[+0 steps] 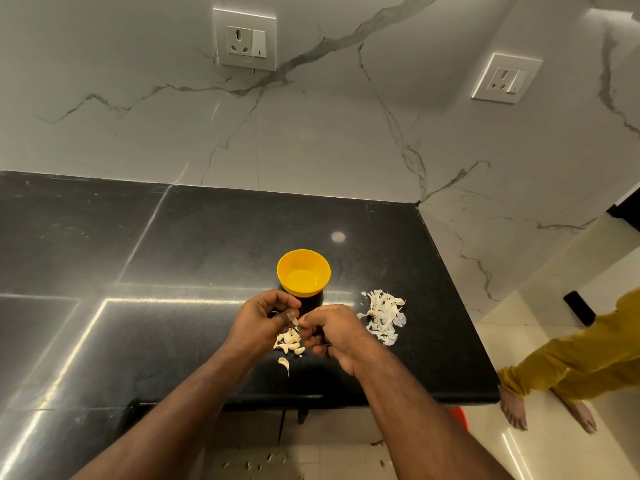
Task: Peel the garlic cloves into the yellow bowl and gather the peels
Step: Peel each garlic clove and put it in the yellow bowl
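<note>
Evidently both hands, left hand [258,318] and right hand [334,332], pinch one clove [295,322] in their fingers, low over the unpeeled cloves [289,342]. Bowl [303,272] waits just behind on the bench [207,237], seemingly empty; peels [383,317] lie piled aside, likely for gathering.

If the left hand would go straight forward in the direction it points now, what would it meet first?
Probably the yellow bowl. The left hand, pinching a garlic clove together with the right hand, points up-right toward the wall, and the bowl sits just beyond its fingers. Depth is uncertain, so it might pass over the rim.
</note>
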`<move>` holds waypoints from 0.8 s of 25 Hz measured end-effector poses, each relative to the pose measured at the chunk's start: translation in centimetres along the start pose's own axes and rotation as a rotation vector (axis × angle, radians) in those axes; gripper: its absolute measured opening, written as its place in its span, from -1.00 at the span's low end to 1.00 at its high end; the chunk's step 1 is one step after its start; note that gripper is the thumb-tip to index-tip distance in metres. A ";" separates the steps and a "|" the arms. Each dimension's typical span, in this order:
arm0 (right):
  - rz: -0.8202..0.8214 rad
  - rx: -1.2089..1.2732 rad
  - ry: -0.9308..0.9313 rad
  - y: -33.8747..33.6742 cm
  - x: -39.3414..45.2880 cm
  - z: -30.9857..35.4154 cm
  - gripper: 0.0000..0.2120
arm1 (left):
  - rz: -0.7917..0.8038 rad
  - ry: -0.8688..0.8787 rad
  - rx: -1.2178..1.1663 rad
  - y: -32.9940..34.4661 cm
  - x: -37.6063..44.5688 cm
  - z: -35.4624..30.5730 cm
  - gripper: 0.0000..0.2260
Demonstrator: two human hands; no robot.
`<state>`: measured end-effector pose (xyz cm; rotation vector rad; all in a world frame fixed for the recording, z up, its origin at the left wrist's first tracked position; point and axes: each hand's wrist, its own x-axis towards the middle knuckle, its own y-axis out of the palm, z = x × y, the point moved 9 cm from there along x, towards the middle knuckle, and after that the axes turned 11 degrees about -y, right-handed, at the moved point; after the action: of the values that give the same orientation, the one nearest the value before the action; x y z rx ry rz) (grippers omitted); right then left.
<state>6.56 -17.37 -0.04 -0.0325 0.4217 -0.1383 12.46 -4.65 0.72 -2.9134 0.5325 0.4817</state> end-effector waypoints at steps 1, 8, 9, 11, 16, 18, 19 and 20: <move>-0.003 0.000 0.004 0.0 0.0 -0.1 -0.90 | -0.004 0.009 0.012 0.0 0.0 -0.1 -0.79; -0.031 0.043 -0.041 -0.3 0.2 0.3 -0.90 | -0.004 -0.028 -0.011 -0.1 0.3 0.4 -0.84; -0.042 0.059 -0.040 -0.4 0.2 0.3 -0.90 | 0.005 -0.030 0.003 -0.1 0.3 0.5 -0.82; -0.052 0.079 -0.031 -0.6 0.2 0.3 -0.90 | 0.022 -0.032 0.047 -0.2 0.4 0.7 -0.77; -0.037 0.122 -0.023 -0.4 0.1 0.4 -0.88 | 0.027 -0.028 0.050 -0.3 0.4 0.8 -0.82; -0.029 0.127 -0.036 -0.3 0.2 0.4 -0.87 | 0.010 -0.006 0.086 -0.4 0.4 0.7 -0.87; -0.024 0.126 -0.047 -0.3 0.2 0.5 -0.87 | 0.009 0.002 0.102 -0.4 0.4 0.7 -0.88; -0.019 0.125 -0.061 -0.3 0.2 0.5 -0.86 | 0.009 0.005 0.106 -0.3 0.3 0.6 -0.88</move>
<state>6.96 -17.69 0.38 0.0817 0.3516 -0.1814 12.67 -4.32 0.06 -2.8133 0.5546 0.4332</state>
